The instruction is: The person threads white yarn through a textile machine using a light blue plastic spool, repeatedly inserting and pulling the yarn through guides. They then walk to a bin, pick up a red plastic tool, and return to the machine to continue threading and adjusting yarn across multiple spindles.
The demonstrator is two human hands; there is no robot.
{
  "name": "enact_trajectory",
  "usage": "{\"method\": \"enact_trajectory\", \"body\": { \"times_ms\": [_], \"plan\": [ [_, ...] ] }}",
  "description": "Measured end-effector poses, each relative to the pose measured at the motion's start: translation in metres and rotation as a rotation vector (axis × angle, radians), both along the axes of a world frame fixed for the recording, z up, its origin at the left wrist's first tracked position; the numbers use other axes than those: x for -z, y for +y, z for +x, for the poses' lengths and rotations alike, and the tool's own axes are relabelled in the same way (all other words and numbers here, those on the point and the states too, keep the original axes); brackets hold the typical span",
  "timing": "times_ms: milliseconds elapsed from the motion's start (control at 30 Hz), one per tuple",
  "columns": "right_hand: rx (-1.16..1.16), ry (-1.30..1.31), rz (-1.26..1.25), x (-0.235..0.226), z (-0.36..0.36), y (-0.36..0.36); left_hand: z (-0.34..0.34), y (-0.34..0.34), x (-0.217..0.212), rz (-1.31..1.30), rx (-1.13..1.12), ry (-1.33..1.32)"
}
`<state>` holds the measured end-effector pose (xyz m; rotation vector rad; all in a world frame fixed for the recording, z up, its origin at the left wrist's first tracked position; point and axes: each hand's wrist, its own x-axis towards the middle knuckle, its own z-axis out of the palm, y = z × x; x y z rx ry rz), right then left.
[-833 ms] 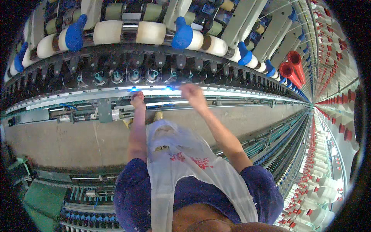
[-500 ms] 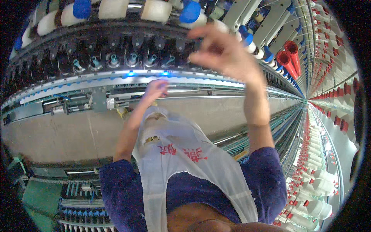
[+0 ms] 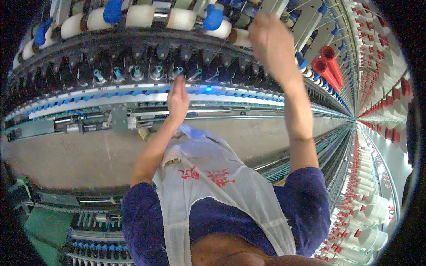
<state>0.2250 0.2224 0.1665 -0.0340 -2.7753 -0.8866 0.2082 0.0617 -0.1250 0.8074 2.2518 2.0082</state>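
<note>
My left hand (image 3: 178,101) reaches up to the silver rail (image 3: 146,94) of a spinning machine. Its fingers are stretched out, with the tips just below a spindle with a teal tube (image 3: 179,71). Whether they touch it I cannot tell. Higher and to the right, my right hand (image 3: 273,42) is by the white rollers (image 3: 182,19) and grey arms of the machine. It is somewhat blurred, its fingers curled closed, and anything in them is hidden. Several more teal-tipped spindles (image 3: 117,73) stand in a row left of my left hand.
Blue pieces (image 3: 213,19) sit against the rollers. Two red tubes (image 3: 326,66) lie on the machine at the right. A blue light (image 3: 208,89) glows on the rail. White yarn packages (image 3: 366,217) line the far right, and another machine (image 3: 95,235) stands at lower left.
My left hand has risen from below the rail to a spindle, fingers straightened. My right hand has moved up and right to the rollers, its fingers now curled. Only one blue light still shows.
</note>
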Motion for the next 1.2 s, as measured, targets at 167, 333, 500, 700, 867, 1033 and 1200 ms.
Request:
{"method": "enact_trajectory", "body": {
  "times_ms": [167,333,500,700,867,1033,1200],
  "plan": [
    [-0.068,-0.136,-0.565,0.079,0.083,-0.061,-0.037,0.038,0.024,-0.105,-0.008,0.150],
    [0.349,-0.611,-0.961,0.146,0.142,-0.094,-0.067,0.067,-0.009,-0.390,0.204,-0.268],
    [0.468,0.012,-1.191,0.146,0.148,-0.082,-0.083,0.052,-0.110,0.064,0.424,0.132],
    [0.245,0.354,-1.475,0.136,0.127,-0.091,-0.086,-0.012,-0.230,1.176,1.205,-0.789],
    [0.170,0.166,-2.294,0.124,0.127,-0.106,-0.043,-0.039,-0.221,0.703,0.918,-0.788],
    [0.041,0.337,-1.941,0.107,0.101,-0.089,-0.036,-0.054,-0.184,0.536,0.970,-0.667],
    [0.029,0.390,-2.233,0.082,0.073,-0.081,-0.034,-0.056,-0.171,0.424,1.012,-0.653]
  ]
}}
